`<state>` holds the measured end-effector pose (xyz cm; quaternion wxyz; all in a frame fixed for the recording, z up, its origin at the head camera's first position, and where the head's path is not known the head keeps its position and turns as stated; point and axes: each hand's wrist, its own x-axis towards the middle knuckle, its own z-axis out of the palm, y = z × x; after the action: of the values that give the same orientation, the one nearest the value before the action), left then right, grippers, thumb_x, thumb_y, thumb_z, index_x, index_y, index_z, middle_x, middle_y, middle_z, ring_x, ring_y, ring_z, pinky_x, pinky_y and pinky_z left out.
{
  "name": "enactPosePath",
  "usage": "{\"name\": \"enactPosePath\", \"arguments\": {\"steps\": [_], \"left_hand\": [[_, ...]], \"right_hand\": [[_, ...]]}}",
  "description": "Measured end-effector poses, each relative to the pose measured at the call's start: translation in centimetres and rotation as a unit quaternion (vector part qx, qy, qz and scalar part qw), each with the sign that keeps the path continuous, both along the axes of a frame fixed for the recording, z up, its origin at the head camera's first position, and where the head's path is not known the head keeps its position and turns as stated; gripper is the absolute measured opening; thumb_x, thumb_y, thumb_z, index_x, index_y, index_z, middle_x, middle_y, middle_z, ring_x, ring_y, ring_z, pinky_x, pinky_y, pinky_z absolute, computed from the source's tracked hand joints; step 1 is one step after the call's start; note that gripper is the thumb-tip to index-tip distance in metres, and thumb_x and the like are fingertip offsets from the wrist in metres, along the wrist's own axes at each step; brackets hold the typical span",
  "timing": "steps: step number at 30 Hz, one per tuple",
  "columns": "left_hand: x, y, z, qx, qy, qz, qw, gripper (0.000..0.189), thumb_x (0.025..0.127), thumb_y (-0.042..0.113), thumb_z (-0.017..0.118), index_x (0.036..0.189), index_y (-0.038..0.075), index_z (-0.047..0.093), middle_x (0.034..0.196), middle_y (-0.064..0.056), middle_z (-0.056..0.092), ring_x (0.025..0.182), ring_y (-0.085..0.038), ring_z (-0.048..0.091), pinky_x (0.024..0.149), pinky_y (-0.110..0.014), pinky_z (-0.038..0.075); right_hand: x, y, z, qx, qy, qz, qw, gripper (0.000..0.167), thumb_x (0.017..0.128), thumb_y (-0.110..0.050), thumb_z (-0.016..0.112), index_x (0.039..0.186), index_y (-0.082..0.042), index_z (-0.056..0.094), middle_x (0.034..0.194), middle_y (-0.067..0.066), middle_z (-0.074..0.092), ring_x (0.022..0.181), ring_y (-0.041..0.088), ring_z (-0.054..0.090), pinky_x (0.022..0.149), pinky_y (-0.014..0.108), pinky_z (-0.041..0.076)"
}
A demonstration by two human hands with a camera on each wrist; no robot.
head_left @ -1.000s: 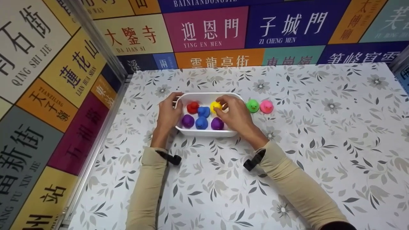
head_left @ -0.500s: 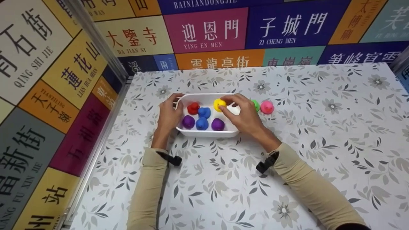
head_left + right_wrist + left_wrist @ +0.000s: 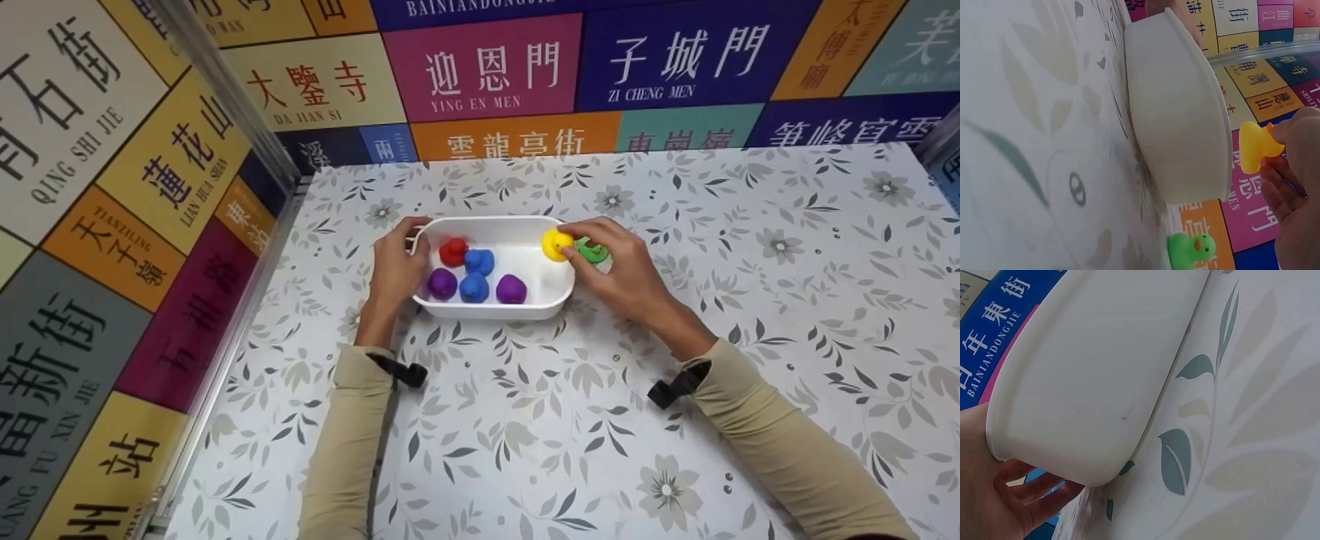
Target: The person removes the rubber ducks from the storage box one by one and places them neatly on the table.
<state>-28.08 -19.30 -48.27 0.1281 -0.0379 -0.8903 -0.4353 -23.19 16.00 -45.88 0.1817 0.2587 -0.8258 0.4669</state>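
My left hand (image 3: pixel 400 261) grips the left end of a white plastic tub (image 3: pixel 495 311), thumb inside the rim and fingers outside. In the left wrist view its fingers curl under the tub's end. My right hand (image 3: pixel 626 266) pinches a yellow rubber duck (image 3: pixel 556 244) between thumb and fingers, above the tub's right rim; the right wrist view shows this duck clear of the rim. Inside the tub sit a red duck (image 3: pixel 453 252), two blue ducks, one behind (image 3: pixel 480 262) and one in front (image 3: pixel 473 288), and two purple rounded toys, left (image 3: pixel 442 283) and right (image 3: pixel 511 289).
Just right of the tub a green duck (image 3: pixel 592 250) stands on the table, partly behind my right hand. The table (image 3: pixel 495 435) has a leaf-patterned cover. Printed wall panels (image 3: pixel 487 67) border its back and left sides.
My right hand has lifted the yellow duck from inside the tub and carried it right to the rim. The pink duck is now hidden behind that hand. My left hand has stayed put.
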Motion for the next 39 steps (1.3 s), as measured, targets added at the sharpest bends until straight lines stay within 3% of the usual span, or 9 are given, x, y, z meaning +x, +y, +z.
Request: {"name": "enactPosePath", "arguments": {"steps": [7, 16, 25, 39], "left_hand": [[0.0, -0.2, 0.1, -0.001, 0.005, 0.007, 1.0000, 0.031, 0.106, 0.012, 0.060, 0.135, 0.011, 0.074, 0.123, -0.014, 0.080, 0.105, -0.029, 0.075, 0.097, -0.042, 0.058], [0.0, 0.1, 0.0, -0.005, -0.002, 0.005, 1.0000, 0.031, 0.107, 0.012, 0.060, 0.135, 0.012, 0.073, 0.123, -0.014, 0.080, 0.106, -0.029, 0.074, 0.098, -0.043, 0.058], [-0.1, -0.2, 0.2, -0.012, 0.000, 0.008, 0.9999, 0.031, 0.107, 0.013, 0.059, 0.135, 0.013, 0.073, 0.124, -0.014, 0.079, 0.108, -0.029, 0.073, 0.100, -0.043, 0.057], [0.1, 0.1, -0.2, -0.002, 0.011, 0.004, 0.9999, 0.030, 0.107, 0.011, 0.060, 0.133, 0.011, 0.074, 0.121, -0.014, 0.080, 0.103, -0.030, 0.074, 0.098, -0.043, 0.057]], "right_hand": [[0.6, 2.8, 0.1, 0.018, -0.008, -0.012, 0.9997, 0.035, 0.103, -0.018, 0.076, 0.137, -0.012, 0.074, 0.133, 0.005, 0.073, 0.117, 0.022, 0.069, 0.104, 0.025, 0.053], [1.0, 6.8, -0.2, 0.017, 0.006, -0.039, 0.9991, 0.037, 0.101, -0.009, 0.077, 0.137, -0.009, 0.074, 0.133, 0.008, 0.076, 0.110, 0.028, 0.070, 0.097, 0.017, 0.050], [-0.3, 10.2, 0.5, 0.031, 0.007, -0.089, 0.9956, 0.033, 0.101, -0.009, 0.076, 0.134, -0.010, 0.076, 0.129, 0.009, 0.077, 0.108, 0.030, 0.070, 0.096, 0.011, 0.049], [-1.5, 12.7, -1.7, 0.092, -0.067, -0.105, 0.9880, 0.032, 0.102, -0.004, 0.072, 0.134, -0.001, 0.073, 0.129, 0.017, 0.074, 0.114, 0.032, 0.070, 0.090, 0.005, 0.048]]}}
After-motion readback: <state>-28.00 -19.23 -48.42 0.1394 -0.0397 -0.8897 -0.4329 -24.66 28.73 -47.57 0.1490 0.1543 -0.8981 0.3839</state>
